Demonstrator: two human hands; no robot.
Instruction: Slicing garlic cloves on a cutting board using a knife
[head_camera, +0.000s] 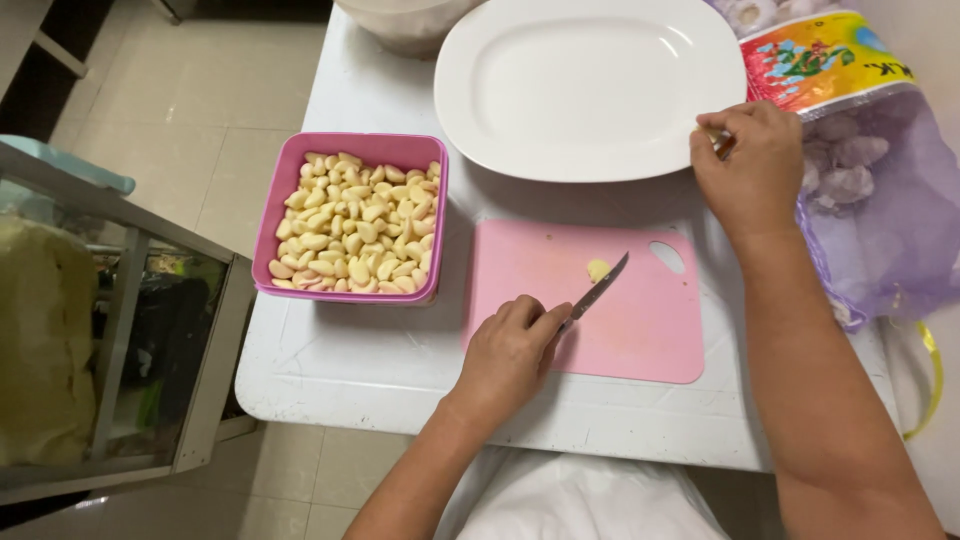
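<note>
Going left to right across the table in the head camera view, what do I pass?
Pink container of peeled garlic cloves → left hand holding a small knife → pink cutting board → right hand → purple mesh bag of garlic bulbs.

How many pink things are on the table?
2: a pink container full of peeled garlic cloves at the left, and a pink cutting board beside it, under the knife.

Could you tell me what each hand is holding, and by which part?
Left hand grips the knife by its handle; right hand pinches something small, unidentifiable.
</note>
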